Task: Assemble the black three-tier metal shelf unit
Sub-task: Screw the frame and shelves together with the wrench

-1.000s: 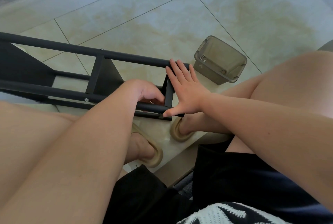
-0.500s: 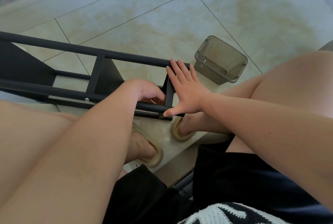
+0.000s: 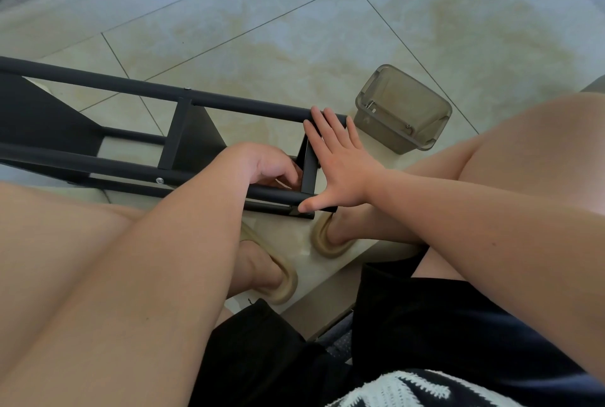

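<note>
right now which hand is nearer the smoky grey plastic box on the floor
Right. The right hand presses flat on the end of the black metal shelf frame, just beside the smoky grey plastic box; the left hand is farther off, curled inside the frame.

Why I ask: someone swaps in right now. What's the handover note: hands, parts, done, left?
Left hand: fingers curled inside the shelf frame at its end crossbar; what they hold is hidden.
Right hand: open, pressed flat against that end.
Frame lies on its side on the floor; grey plastic box beside it.
Done: rails and crossbars joined, screw in.
Left: probably finishing this end joint, then standing it up.
</note>
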Demonstrator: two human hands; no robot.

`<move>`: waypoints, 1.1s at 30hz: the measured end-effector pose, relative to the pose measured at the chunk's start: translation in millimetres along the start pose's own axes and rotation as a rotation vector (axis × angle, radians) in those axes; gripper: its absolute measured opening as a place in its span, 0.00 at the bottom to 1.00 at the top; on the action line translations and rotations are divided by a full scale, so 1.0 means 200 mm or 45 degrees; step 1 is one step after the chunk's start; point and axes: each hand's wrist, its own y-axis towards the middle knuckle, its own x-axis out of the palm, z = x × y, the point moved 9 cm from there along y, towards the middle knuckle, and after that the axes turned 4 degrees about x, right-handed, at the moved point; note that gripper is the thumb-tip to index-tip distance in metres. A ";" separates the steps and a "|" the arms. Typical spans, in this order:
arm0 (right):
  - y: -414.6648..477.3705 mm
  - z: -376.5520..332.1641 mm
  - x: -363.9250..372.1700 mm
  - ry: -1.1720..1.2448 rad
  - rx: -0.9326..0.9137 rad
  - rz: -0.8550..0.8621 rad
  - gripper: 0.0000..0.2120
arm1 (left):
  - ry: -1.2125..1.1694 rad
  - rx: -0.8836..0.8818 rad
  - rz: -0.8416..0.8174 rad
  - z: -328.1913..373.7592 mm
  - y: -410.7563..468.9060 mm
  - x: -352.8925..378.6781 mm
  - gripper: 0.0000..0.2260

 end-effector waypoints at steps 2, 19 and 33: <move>0.00 0.00 -0.01 0.001 0.000 0.004 0.69 | 0.070 -0.027 0.036 -0.01 0.01 -0.01 0.13; -0.01 0.00 -0.01 -0.007 0.007 0.003 0.69 | 0.097 0.005 0.039 0.01 0.00 -0.01 0.11; -0.01 0.00 -0.01 -0.002 0.008 -0.001 0.69 | 0.004 0.060 0.035 0.04 -0.02 0.00 0.11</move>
